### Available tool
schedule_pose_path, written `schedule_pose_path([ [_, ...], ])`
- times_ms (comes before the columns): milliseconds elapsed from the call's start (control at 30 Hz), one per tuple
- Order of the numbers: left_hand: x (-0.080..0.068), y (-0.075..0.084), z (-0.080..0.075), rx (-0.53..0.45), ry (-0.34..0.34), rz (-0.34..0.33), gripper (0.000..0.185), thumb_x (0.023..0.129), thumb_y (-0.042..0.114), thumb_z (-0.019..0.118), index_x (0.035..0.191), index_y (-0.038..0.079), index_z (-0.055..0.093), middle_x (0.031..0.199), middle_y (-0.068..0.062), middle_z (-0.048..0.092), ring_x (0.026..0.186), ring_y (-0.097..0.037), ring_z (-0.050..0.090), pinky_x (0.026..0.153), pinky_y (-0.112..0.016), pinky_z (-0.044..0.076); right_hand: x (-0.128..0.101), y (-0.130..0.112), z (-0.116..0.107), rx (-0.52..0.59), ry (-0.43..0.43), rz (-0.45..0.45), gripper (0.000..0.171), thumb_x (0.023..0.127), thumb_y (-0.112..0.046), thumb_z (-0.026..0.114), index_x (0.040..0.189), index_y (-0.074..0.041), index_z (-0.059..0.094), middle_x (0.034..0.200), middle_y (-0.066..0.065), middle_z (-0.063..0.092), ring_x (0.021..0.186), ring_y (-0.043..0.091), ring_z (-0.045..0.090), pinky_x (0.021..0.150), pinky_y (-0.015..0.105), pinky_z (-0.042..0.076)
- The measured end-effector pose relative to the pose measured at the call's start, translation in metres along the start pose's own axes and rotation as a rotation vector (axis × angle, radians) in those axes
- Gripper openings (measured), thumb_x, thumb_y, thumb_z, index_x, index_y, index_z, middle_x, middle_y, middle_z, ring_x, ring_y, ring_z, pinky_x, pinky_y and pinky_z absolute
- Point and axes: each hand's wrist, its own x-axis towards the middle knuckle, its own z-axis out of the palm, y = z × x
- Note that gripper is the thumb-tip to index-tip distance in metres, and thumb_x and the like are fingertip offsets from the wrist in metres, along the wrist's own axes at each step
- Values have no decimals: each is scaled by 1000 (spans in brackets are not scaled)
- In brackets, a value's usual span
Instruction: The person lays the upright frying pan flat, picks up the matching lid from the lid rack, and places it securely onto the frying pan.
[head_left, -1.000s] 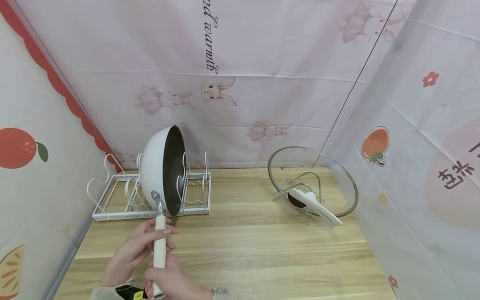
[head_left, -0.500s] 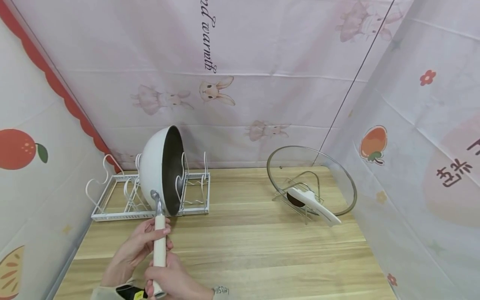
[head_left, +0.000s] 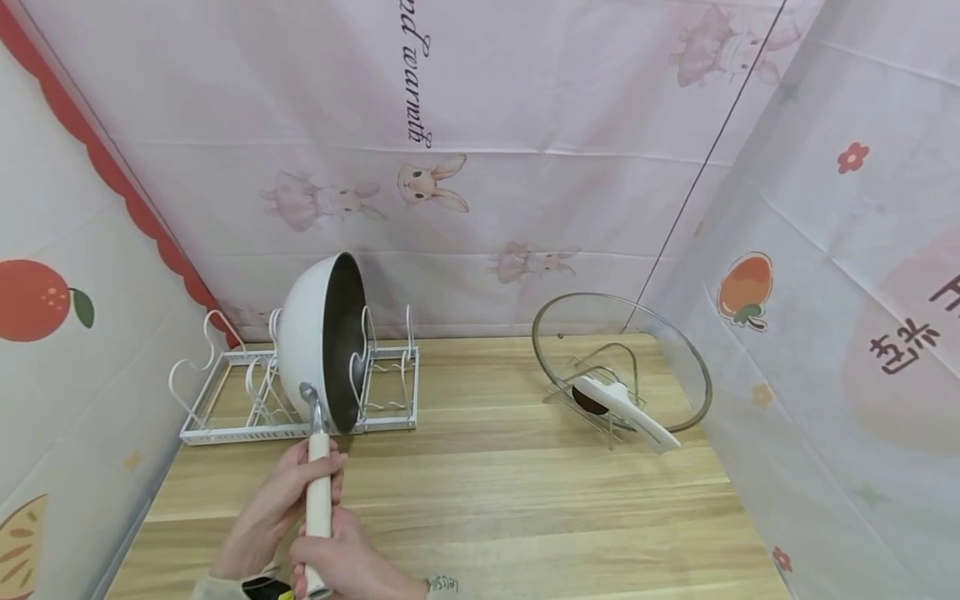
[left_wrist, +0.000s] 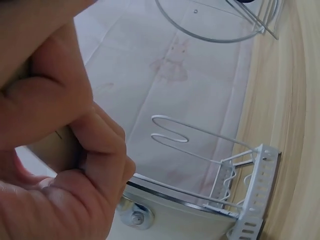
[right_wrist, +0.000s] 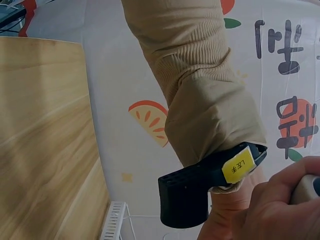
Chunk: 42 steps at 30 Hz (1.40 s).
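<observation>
The wok (head_left: 303,329), white outside and dark inside, stands on edge in the white wire rack (head_left: 247,433), held upright between the wire loops. Its dark interior faces the right side of the head view. The cream handle (head_left: 319,500) extends toward the person, joined to the wok by a metal bracket (head_left: 313,402).

The left hand (head_left: 292,487) grips the handle near the bracket, thumb across the top and fingers around the far side. The right hand (head_left: 341,554) is closed around the handle near its free end, which protrudes below the hand. The two hands are close together.

The left wrist carries a black band (right_wrist: 195,187) with a yellow label (right_wrist: 237,167), next to a beige sleeve (right_wrist: 200,85).

Well apart from the wok, toward the right of the wood-grain tabletop (head_left: 525,500), a metal-rimmed glass lid (head_left: 581,321) leans in a wire stand (head_left: 636,371). A white handle (head_left: 630,411) crosses the lower part of the lid; its attachment cannot be determined. Printed fabric (head_left: 510,200) lines the back and both sides.
</observation>
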Motion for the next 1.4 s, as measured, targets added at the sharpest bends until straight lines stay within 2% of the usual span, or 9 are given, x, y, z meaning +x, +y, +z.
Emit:
schedule_pose_path([
  [100, 1, 0, 5, 101, 92, -29, 10, 97, 2, 54, 92, 6, 45, 60, 1, 58, 49, -9, 57, 44, -19, 46, 0, 0, -1, 3, -4, -14, 22, 76, 6, 51, 88, -12, 51, 54, -2, 49, 44, 6, 48, 41, 14, 39],
  [167, 1, 0, 8, 135, 128, -33, 11, 96, 1, 53, 92, 4, 44, 59, 1, 57, 47, -9, 56, 42, -18, 45, 0, 0, -1, 11, -5, -18, 22, 75, 7, 51, 87, -12, 51, 53, -2, 48, 44, 5, 48, 41, 14, 40],
  [433, 0, -2, 14, 147, 203, -12, 12, 94, 0, 52, 89, 5, 42, 57, 0, 54, 44, -9, 53, 38, -18, 43, 1, 1, -1, 24, -7, -11, 25, 71, 7, 51, 89, -11, 53, 52, -1, 50, 44, 5, 48, 41, 13, 40],
  [667, -1, 1, 19, 153, 235, 7, 16, 93, -2, 50, 81, 7, 43, 54, 0, 51, 42, -9, 49, 37, -18, 40, -4, 0, 2, 35, 18, 2, 23, 72, 7, 53, 85, -11, 54, 52, -1, 50, 44, 6, 48, 41, 14, 40],
  [767, -1, 3, 22, 149, 248, 12, 17, 92, -3, 51, 80, 7, 43, 54, 0, 50, 42, -10, 48, 38, -18, 39, -6, -2, 2, 48, 4, -4, 27, 73, 7, 52, 94, -10, 55, 53, -1, 51, 44, 6, 48, 41, 13, 40],
  [933, -1, 7, 25, 156, 269, 12, 18, 91, -4, 50, 78, 7, 43, 53, -1, 50, 42, -10, 48, 37, -19, 39, -7, -4, 1, 54, -16, -17, 28, 74, 7, 53, 97, -10, 54, 55, -1, 51, 45, 6, 48, 41, 13, 41],
  [1267, -5, 12, 32, 177, 298, 3, 16, 91, -4, 50, 80, 5, 42, 52, -3, 50, 40, -11, 49, 36, -20, 40, -10, -8, 1, 49, -29, -16, 24, 72, 7, 53, 88, -12, 54, 54, -3, 52, 45, 5, 48, 41, 12, 40],
  [1400, -6, 16, 34, 225, 299, 6, 15, 91, -4, 50, 81, 5, 43, 50, -3, 50, 39, -12, 49, 36, -21, 41, -12, -11, -1, 52, -77, -27, 23, 74, 6, 53, 86, -13, 52, 55, -3, 52, 47, 4, 49, 42, 12, 41],
])
